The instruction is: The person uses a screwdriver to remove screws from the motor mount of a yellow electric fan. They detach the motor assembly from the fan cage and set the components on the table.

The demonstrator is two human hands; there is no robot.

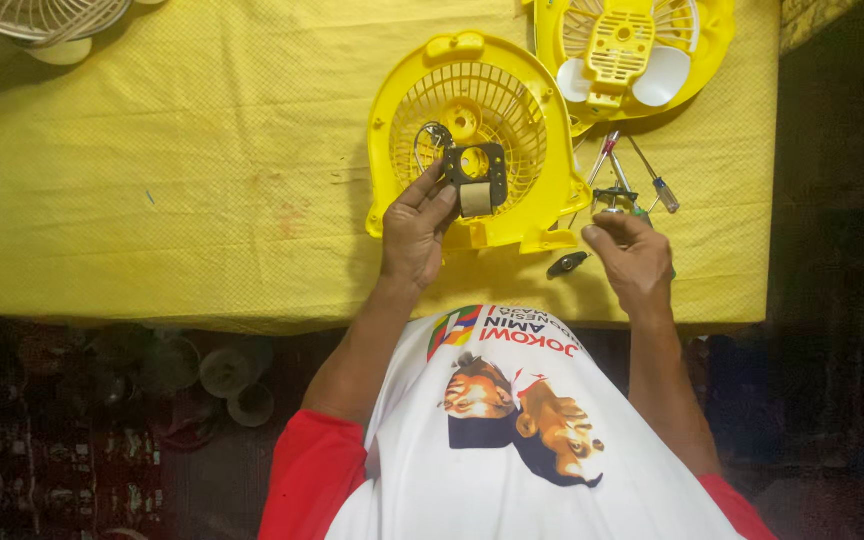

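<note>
Open yellow cloth (172,180) is left across the table's left half, clear to the near edge. The right side is crowded by a yellow fan housing (392,130), a second housing (712,40) at the far right corner, and screwdrivers (652,175) between them.

A yellow cloth (202,180) covers the worktop. At its far right edge lies a second yellow fan housing (712,40) with white blades (664,78). At the far left corner a pale wire fan grille (37,15) pokes into view. Round, dull-coloured pots (237,385) sit on the dark floor (62,450) below the near edge.
</note>
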